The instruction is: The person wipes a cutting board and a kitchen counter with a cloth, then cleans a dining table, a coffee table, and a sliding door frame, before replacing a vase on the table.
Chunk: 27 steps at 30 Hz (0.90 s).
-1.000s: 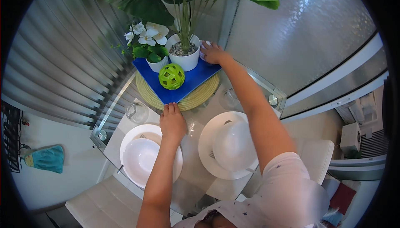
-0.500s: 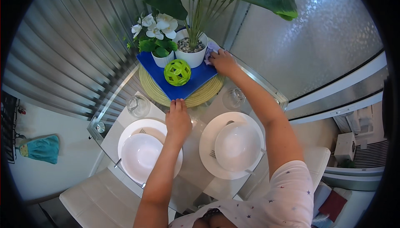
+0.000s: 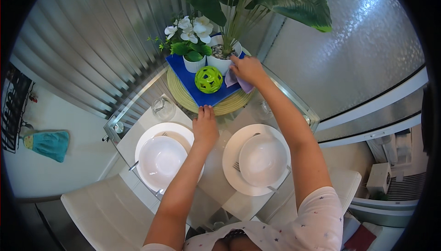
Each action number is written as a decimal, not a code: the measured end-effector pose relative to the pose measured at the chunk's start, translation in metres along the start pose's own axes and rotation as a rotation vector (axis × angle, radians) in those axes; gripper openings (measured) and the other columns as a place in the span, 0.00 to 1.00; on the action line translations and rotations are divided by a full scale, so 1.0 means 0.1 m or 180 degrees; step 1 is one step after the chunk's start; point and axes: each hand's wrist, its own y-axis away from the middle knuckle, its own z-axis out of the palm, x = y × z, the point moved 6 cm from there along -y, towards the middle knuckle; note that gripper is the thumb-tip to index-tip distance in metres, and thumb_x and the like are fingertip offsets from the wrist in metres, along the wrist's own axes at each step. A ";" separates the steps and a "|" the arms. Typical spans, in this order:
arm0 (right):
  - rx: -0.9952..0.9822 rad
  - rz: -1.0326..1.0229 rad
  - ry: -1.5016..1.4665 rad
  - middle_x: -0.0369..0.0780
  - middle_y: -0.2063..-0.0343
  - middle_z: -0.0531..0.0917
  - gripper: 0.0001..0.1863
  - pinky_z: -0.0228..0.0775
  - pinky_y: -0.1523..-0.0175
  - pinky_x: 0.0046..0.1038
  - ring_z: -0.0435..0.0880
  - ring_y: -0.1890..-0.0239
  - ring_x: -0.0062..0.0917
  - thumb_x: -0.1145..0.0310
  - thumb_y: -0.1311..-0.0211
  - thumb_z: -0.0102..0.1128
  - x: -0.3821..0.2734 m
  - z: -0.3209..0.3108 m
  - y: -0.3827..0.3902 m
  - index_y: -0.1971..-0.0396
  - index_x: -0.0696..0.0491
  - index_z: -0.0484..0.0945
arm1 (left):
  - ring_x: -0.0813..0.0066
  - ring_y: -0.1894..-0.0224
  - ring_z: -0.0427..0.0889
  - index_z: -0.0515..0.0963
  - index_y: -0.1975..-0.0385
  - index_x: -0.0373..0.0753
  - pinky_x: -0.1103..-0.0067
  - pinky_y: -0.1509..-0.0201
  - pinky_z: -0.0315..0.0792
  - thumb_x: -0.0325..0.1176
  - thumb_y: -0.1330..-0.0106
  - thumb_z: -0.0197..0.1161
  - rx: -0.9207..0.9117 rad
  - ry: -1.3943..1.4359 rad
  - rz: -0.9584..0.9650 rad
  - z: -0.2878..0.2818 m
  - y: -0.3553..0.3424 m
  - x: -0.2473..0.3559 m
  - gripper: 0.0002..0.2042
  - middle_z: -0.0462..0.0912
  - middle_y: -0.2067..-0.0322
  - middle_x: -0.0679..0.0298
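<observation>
My left hand (image 3: 205, 129) has its bent fingers on the near corner of a square blue tray (image 3: 205, 98), gripping its edge. My right hand (image 3: 250, 69) is closed on a light purple cloth (image 3: 245, 85), which hangs out below the palm. Its fingertips reach the rim of a white pot (image 3: 222, 64) filled with pebbles and a tall leafy plant. Beside this pot on the tray stand a smaller white pot (image 3: 195, 66) with white flowers and a lime-green openwork ball (image 3: 209, 80). Under the tray is a round woven mat (image 3: 225, 108).
Two place settings lie nearer me, each with a white bowl (image 3: 161, 158), (image 3: 262, 160) on a plate with cutlery. Drinking glasses (image 3: 163, 108), (image 3: 265, 108) stand behind them. The glass table (image 3: 216, 159) has pale chairs (image 3: 98, 214) around it.
My right hand has moved from the tray's right edge to the large pot's rim, and the cloth hangs lower over the tray. My left hand remains on the near corner.
</observation>
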 end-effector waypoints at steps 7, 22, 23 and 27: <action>0.0353 0.0354 0.0219 0.44 0.80 0.81 0.13 0.73 0.66 0.39 0.82 0.72 0.39 0.64 0.48 0.53 0.14 -0.10 0.09 0.63 0.52 0.74 | 0.60 0.38 0.60 0.62 0.42 0.30 0.66 0.44 0.66 0.30 0.46 0.54 0.0105 -0.0036 -0.0018 -0.01 0.03 -0.01 0.28 0.63 0.42 0.55; 0.0503 -0.0548 -0.0622 0.40 0.66 0.80 0.12 0.65 0.53 0.38 0.74 0.56 0.38 0.64 0.52 0.60 -1.24 0.39 0.83 0.68 0.53 0.76 | 0.54 0.35 0.58 0.61 0.41 0.33 0.66 0.40 0.64 0.37 0.43 0.56 -0.0847 0.0325 0.0328 -0.24 0.59 0.10 0.29 0.59 0.38 0.48; 0.0397 -0.0490 -0.0434 0.39 0.67 0.79 0.11 0.63 0.52 0.38 0.73 0.55 0.37 0.67 0.53 0.59 -1.26 0.42 0.85 0.67 0.53 0.76 | 0.54 0.35 0.56 0.60 0.41 0.32 0.66 0.38 0.62 0.37 0.42 0.55 -0.0877 0.0423 0.0373 -0.34 0.68 0.11 0.29 0.59 0.38 0.47; 0.0167 -0.0392 -0.0672 0.40 0.67 0.79 0.11 0.65 0.55 0.38 0.74 0.58 0.37 0.70 0.54 0.57 -1.33 0.11 0.77 0.66 0.51 0.77 | 0.51 0.34 0.52 0.60 0.41 0.31 0.69 0.34 0.54 0.38 0.37 0.53 -0.0889 0.0871 0.0480 -0.76 0.94 0.01 0.27 0.57 0.38 0.45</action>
